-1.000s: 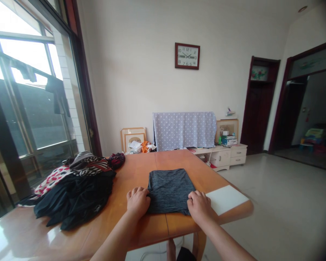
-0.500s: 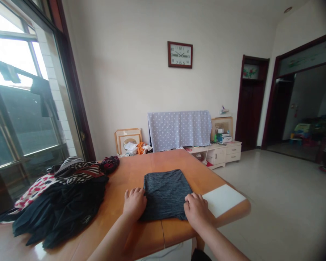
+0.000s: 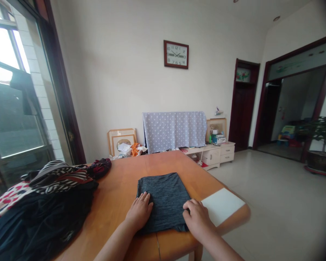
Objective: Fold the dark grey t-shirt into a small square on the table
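A folded dark grey garment (image 3: pixel 163 197) lies flat on the wooden table (image 3: pixel 119 188) in front of me. My left hand (image 3: pixel 139 214) rests flat on its near left corner, fingers stretched out. My right hand (image 3: pixel 197 217) sits at the garment's near right edge with the fingers curled, pressing on the cloth. Both forearms reach in from the bottom of the view.
A heap of black, striped and red-spotted clothes (image 3: pixel 40 203) covers the table's left side. A white flat board (image 3: pixel 222 206) lies at the right corner. Beyond stand a dotted-cloth-covered unit (image 3: pixel 174 130), a low cabinet (image 3: pixel 217 154) and picture frames (image 3: pixel 122 140). Tiled floor opens to the right.
My view has turned to the right. My left hand moved from the garment's left edge onto the cloth and flattened out. My right hand stayed at the right edge.
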